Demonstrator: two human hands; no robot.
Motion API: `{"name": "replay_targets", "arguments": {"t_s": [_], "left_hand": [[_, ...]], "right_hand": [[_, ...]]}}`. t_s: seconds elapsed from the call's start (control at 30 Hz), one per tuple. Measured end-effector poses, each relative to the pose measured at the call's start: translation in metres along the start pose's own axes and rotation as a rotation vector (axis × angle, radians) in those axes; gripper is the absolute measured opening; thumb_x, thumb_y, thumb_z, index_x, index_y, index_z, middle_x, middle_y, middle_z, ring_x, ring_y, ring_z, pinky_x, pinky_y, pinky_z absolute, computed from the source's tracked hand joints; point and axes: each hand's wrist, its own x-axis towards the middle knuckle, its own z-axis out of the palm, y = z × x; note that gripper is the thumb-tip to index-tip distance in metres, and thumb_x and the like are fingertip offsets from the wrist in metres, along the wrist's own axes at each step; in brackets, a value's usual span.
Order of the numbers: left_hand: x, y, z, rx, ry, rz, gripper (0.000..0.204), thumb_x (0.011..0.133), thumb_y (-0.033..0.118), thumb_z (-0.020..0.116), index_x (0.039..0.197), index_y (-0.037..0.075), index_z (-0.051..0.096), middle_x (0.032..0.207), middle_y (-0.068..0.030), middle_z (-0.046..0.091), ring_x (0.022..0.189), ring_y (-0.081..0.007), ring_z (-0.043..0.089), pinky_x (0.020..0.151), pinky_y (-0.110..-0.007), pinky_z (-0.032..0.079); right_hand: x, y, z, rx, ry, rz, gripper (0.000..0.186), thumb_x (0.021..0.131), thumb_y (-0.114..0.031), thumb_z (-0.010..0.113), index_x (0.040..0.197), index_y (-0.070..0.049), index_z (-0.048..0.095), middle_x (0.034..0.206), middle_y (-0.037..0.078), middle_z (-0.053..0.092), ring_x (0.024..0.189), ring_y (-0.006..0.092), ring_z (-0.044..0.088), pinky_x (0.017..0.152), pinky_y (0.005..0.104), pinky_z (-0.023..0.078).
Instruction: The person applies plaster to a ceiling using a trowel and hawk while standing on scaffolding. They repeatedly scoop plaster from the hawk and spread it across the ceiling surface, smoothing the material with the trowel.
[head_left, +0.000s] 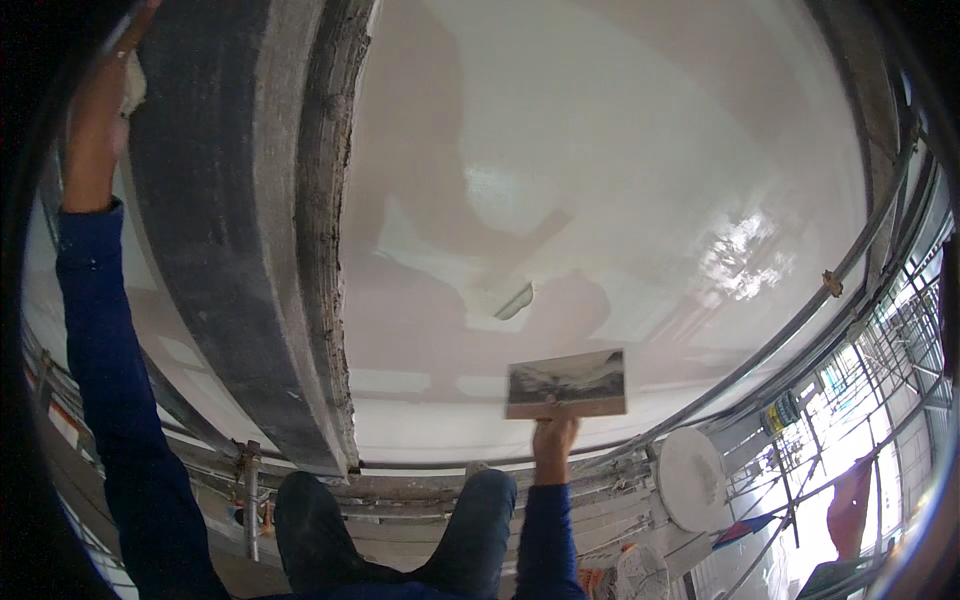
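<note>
My right hand (553,445) is closed on the handle of a plastering trowel (567,384), low in front of the smooth pale plaster surface (640,180). The trowel's broad rectangular blade carries grey and whitish smears. Left of and above it, a small half-moon mark or lump (515,302) shows on the plaster. My left arm reaches far up the left side. My left hand (98,140) is beside the dark grey beam (205,150), near a whitish lump (133,84). Its fingers are blurred at the dark rim of the picture, so their grip is unclear.
The beam has a rough, crusted edge (335,200) along the plaster. Scaffold pipes (770,345) curve along the right, and another pipe (252,500) stands low left. Planks (400,510) lie below my knees. A round white container top (692,480) and a red cloth (850,507) are at lower right.
</note>
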Motion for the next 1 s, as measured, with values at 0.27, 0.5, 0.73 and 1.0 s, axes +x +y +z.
{"name": "replay_targets", "arguments": {"t_s": [0.27, 0.5, 0.73, 1.0], "left_hand": [[0.006, -0.044, -0.025, 0.229, -0.285, 0.271, 0.067, 0.085, 0.054, 0.065, 0.138, 0.014, 0.052, 0.139, -0.0145, 0.052, 0.136, -0.0280, 0.040, 0.114, -0.042, 0.028], [-0.111, -0.012, -0.110, 0.479, -0.370, 0.348, 0.056, 0.089, 0.030, 0.068, 0.134, 0.000, 0.050, 0.128, -0.0209, 0.057, 0.122, -0.0320, 0.055, 0.105, -0.043, 0.043], [-0.264, 0.023, -0.113, -0.053, -1.411, -0.764, 0.061, 0.084, 0.021, 0.075, 0.128, -0.005, 0.042, 0.101, -0.0177, 0.062, 0.070, -0.0183, 0.064, 0.059, -0.031, 0.053], [-0.314, -0.019, -0.031, -0.070, -1.473, -0.154, 0.046, 0.088, 0.031, 0.070, 0.107, -0.010, 0.061, 0.088, -0.0191, 0.066, 0.071, -0.0217, 0.065, 0.062, -0.035, 0.053]], "right_hand": [[-0.073, 0.016, 0.043, 0.398, -0.246, 0.130, 0.038, 0.085, 0.003, 0.057, 0.121, -0.001, 0.050, 0.110, 0.008, 0.052, 0.106, 0.0227, 0.052, 0.095, 0.0444, 0.043], [-0.049, 0.004, 0.081, 0.371, -0.309, 0.137, 0.030, 0.087, 0.003, 0.056, 0.117, -0.002, 0.053, 0.109, 0.009, 0.056, 0.101, 0.0204, 0.057, 0.092, 0.0400, 0.047], [-0.028, -0.006, 0.113, 0.372, -0.390, 0.015, 0.036, 0.082, 0.010, 0.054, 0.116, -0.002, 0.055, 0.112, 0.010, 0.057, 0.105, 0.0200, 0.055, 0.097, 0.0371, 0.042], [-0.059, -0.069, 0.142, -0.218, -0.929, -0.600, 0.019, 0.081, 0.002, 0.064, 0.098, -0.005, 0.064, 0.108, 0.015, 0.065, 0.114, 0.0310, 0.056, 0.102, 0.0460, 0.039]]}}
